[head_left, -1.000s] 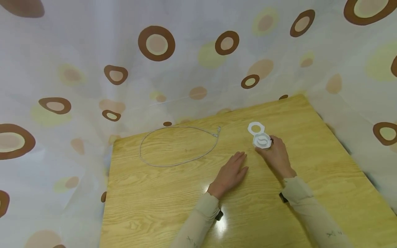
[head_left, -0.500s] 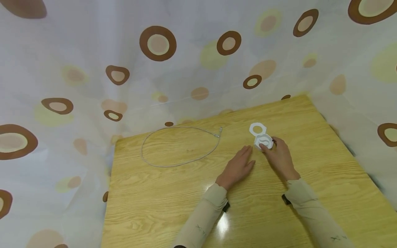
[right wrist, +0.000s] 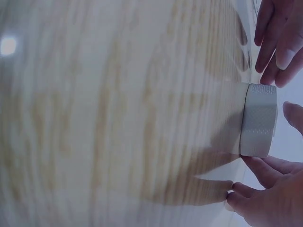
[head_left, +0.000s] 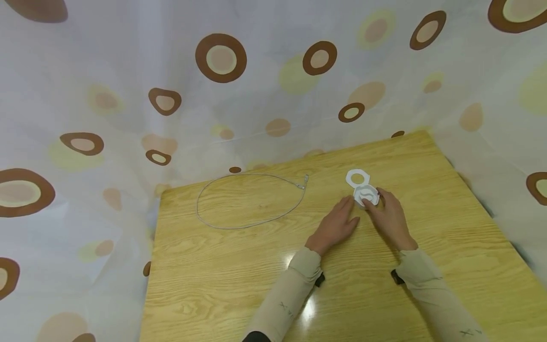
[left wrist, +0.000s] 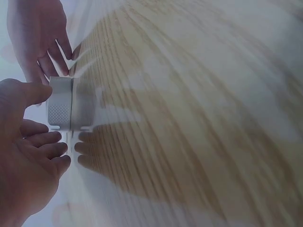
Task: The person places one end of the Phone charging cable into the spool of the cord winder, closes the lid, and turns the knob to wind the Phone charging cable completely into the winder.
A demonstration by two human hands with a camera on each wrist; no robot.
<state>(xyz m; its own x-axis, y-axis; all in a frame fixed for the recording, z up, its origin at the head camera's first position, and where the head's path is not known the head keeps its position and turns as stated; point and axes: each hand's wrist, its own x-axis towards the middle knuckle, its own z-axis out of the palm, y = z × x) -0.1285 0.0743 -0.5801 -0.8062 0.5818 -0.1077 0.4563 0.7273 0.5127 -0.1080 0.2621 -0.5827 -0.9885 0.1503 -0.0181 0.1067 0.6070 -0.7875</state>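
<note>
A small white octagonal box (head_left: 366,194) stands on the wooden table, its hinged lid (head_left: 357,178) folded back behind it. That lid has a round hole, and a curved white shape shows inside the box. My right hand (head_left: 391,220) holds the box at its right side, thumb over the front rim and fingers along the side. My left hand (head_left: 334,225) lies flat to the left, fingers nearly straight, with fingertips right at the box's left edge. In the left wrist view the box's textured side wall (left wrist: 60,104) shows between both hands.
A thin pale cable (head_left: 243,227) lies in a wide loop on the table (head_left: 205,285), left of the hands, its connectors (head_left: 305,181) toward the box. A dotted curtain-like sheet (head_left: 256,95) rises behind and along the sides.
My left hand has moved right and forward to the box's left edge. The right thumb has shifted from the box's front-left corner onto its front rim.
</note>
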